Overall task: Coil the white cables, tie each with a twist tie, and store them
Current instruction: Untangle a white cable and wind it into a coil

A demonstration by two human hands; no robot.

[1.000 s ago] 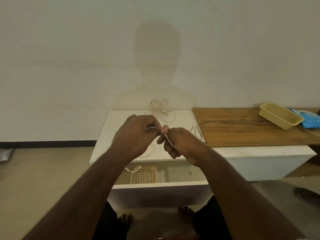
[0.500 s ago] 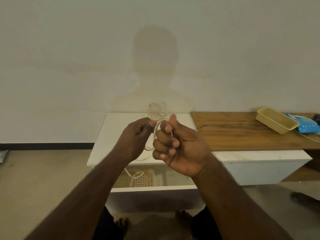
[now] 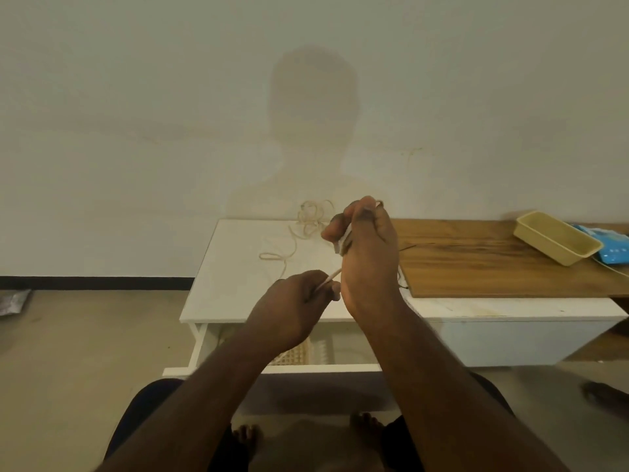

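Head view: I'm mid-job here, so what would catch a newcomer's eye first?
The two hands at centre: the right hand, raised, grips a coiled white cable, while the left hand below it pinches the cable's free strand. Behind them a loose tangle of cable lies on the white table, whose open drawer faces the person.

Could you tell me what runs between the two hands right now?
In the head view, a short taut stretch of white cable runs from the left hand up to the right hand.
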